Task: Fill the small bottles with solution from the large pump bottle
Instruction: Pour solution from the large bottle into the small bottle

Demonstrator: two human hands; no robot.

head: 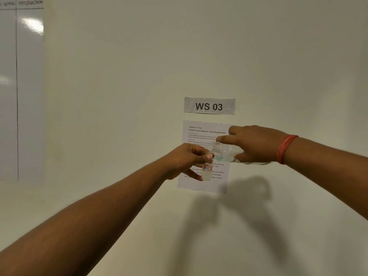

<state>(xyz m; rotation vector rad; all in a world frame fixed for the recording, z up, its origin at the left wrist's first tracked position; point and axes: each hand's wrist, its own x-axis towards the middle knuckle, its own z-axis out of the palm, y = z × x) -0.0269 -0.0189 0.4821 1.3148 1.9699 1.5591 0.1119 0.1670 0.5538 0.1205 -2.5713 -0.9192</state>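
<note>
Left hand (186,159) grips small bottle (207,172) upright. Right hand (253,145) grips big bottle (225,151), tipped sideways. Best to tip slowly, mouth right over mouth.

Rear of the clear plastic large bottle (227,151) hidden inside the right hand (256,145) grip. Neck of the small clear bottle with an orange label (207,172) covered by left hand (187,159) fingers. White printed instruction sheet (199,134) partly blocked, small text unreadable. Whiteboard (22,86) cut off at left edge.
</note>
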